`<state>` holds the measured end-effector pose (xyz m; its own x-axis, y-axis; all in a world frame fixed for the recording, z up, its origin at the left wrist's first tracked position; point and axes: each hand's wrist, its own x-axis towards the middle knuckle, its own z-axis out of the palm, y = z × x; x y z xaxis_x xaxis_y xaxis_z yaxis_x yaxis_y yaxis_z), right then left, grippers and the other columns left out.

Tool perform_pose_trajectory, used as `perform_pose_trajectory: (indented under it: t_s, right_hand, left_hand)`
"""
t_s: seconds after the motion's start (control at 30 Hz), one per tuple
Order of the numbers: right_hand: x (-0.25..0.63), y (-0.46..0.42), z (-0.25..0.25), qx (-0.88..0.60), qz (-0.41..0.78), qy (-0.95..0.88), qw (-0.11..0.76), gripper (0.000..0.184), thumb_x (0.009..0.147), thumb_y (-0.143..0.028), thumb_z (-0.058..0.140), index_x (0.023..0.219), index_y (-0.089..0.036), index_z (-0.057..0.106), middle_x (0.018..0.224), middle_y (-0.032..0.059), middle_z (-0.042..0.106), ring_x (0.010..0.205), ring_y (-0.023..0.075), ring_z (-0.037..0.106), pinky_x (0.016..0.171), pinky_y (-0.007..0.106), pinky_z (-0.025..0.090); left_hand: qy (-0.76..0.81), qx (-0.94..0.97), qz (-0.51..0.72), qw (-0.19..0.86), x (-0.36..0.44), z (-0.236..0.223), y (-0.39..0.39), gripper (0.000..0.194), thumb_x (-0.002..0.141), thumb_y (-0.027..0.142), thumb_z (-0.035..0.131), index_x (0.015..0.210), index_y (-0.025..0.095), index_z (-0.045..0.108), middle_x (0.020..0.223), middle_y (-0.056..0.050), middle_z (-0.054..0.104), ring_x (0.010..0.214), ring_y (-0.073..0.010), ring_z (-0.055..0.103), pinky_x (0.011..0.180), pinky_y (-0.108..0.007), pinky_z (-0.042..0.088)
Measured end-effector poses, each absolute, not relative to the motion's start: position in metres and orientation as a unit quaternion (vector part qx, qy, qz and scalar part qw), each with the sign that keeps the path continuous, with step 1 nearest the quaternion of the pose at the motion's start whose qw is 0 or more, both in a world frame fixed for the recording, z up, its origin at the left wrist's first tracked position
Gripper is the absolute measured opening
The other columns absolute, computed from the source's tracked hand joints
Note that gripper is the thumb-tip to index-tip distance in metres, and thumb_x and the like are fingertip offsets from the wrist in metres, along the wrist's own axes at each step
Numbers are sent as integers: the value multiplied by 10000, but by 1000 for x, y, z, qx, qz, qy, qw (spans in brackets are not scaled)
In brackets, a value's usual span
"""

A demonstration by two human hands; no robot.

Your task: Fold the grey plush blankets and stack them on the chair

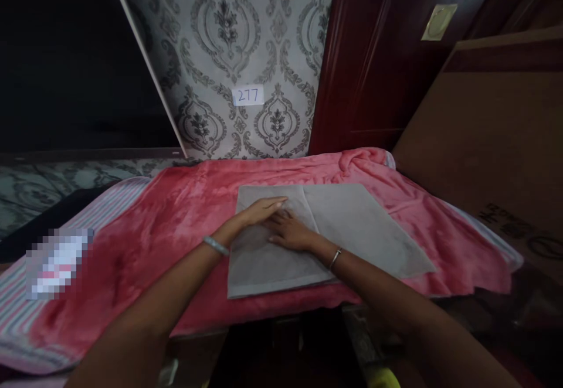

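Note:
A thin, pale grey sheet (365,224), of cloth or paper, lies flat on a pink plush blanket (197,200). A crease or edge runs across it a little left of its middle. On its left part rests my left hand (263,209), fingers stretched out and close together. My right hand (292,231) lies palm down just beside it, fingers spread and slightly blurred, their tips reaching the left hand. Neither hand shows anything in its grasp.
A dark screen (79,65) stands at the back left. A large cardboard box (488,136) leans at the right near a dark red door (369,54). A paper label (248,95) reading 277 is on the patterned wall. A blurred-out item (59,265) lies at the left.

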<state>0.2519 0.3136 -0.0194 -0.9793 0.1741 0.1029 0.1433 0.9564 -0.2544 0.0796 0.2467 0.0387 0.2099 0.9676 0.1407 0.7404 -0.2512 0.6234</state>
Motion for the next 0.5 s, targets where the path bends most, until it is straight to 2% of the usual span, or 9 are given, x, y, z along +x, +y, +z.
perform_pose_trajectory:
  t_s: [0.1,0.27,0.5]
  right_hand:
    - [256,308,-22,-78,133,-986,67,653,1032,-546,452,1606,-266,317,1681,117,251,1561,301,144,1239,621,71]
    - [257,308,-21,-90,151,-982,63,677,1028,-587,436,1615,-280,294,1687,108,237,1566,303,120,1249,596,61]
    - [259,307,-24,-70,162,-982,63,664,1029,-571,447,1617,-314,275,1707,61,155,1576,299,60,1253,606,57]
  left_hand:
    - [593,757,174,213,65,26,297,585,1039,453,313,1514,144,457,1602,-117,423,1495,-197,374,1249,-400,263]
    - [574,798,68,173,57,-1,348,559,1028,432,368,1550,235,398,1662,-85,310,1564,-227,199,1263,-544,69]
    - [546,815,108,161,51,-20,364,537,1036,446,344,1548,298,412,1654,-47,344,1557,-206,231,1268,-485,114]
